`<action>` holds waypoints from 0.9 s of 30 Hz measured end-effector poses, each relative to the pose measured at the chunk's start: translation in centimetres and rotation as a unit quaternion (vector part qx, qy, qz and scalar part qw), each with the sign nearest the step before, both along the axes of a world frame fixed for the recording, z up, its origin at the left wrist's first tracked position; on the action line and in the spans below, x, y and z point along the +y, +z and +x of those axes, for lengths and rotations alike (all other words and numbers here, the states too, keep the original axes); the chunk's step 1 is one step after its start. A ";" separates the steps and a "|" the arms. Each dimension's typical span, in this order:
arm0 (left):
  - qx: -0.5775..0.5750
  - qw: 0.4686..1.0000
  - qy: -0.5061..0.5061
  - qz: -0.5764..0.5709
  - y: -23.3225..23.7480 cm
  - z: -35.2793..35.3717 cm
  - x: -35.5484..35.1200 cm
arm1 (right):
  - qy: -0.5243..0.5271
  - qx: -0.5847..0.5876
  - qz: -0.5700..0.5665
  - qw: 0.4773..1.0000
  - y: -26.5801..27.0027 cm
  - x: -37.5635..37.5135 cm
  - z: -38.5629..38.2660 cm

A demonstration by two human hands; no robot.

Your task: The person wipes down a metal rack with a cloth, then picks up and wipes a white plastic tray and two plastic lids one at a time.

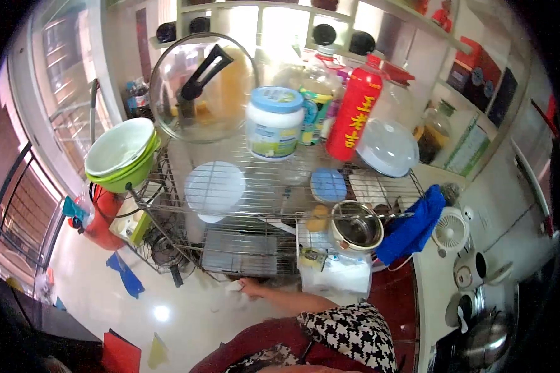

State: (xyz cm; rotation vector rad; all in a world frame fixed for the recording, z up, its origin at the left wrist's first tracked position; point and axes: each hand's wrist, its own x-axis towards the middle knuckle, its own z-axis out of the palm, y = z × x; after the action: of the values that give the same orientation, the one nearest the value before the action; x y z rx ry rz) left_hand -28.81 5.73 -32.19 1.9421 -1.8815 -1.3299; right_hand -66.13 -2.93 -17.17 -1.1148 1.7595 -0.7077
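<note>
My right hand (250, 288) reaches down to the floor in front of the wire rack (274, 214). Its fingers are closed on a crumpled white cloth (235, 286), whose exact material is hard to make out. Just behind the hand, on the rack's low level, sits a grey lidded box (239, 252). My left hand does not show.
The rack's top bears a glass lid (168, 93), green and white bowls (121, 149), a blue-capped tub (274, 127) and a red bottle (354, 112). A pot (356, 227) and blue cloth (414, 227) are to the right. Blue tape (126, 275) lies on the floor.
</note>
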 end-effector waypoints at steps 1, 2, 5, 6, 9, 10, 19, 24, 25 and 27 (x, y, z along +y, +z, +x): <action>0.002 1.000 -0.001 0.001 0.1 0.0 -0.5 | 0.003 0.010 -0.005 1.000 0.0 0.6 -0.7; 0.005 1.000 -0.004 0.003 0.4 -0.2 -1.1 | 0.006 0.019 -0.010 1.000 -0.4 1.1 -1.3; 0.015 1.000 -0.007 0.008 1.1 -0.2 -2.2 | -0.060 0.087 -0.109 0.988 -10.2 3.0 -3.7; 0.021 1.000 -0.008 0.010 1.1 -0.1 -2.4 | -0.071 0.132 -0.170 0.974 -7.2 4.2 -3.6; 0.031 0.999 -0.008 0.024 0.9 -0.4 -2.9 | -0.113 0.205 -0.164 0.958 0.8 9.2 -3.2; 0.032 0.999 -0.008 0.028 0.9 -0.6 -3.1 | -0.156 0.238 -0.194 0.939 2.3 10.2 -3.2; 0.050 0.998 0.004 0.050 -0.1 -0.7 -3.2 | -0.209 0.194 -0.123 0.950 0.2 11.2 -6.7; 0.133 0.973 0.156 0.104 -5.4 1.8 -0.9 | -0.143 0.090 -0.117 0.979 -2.8 8.6 -5.0; -0.001 0.989 -0.144 -0.043 -2.5 2.8 -1.2 | -0.107 0.141 -0.076 0.981 -3.9 8.2 -4.9; -0.016 1.000 0.019 0.017 -2.5 2.1 0.2 | -0.103 0.128 -0.079 0.983 -2.7 7.2 -3.5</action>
State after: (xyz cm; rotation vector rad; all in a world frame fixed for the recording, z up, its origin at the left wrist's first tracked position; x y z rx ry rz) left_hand -26.74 5.96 -34.65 2.0155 -1.8383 -1.3374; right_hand -69.61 4.24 -19.84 -1.1824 2.0895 -0.8733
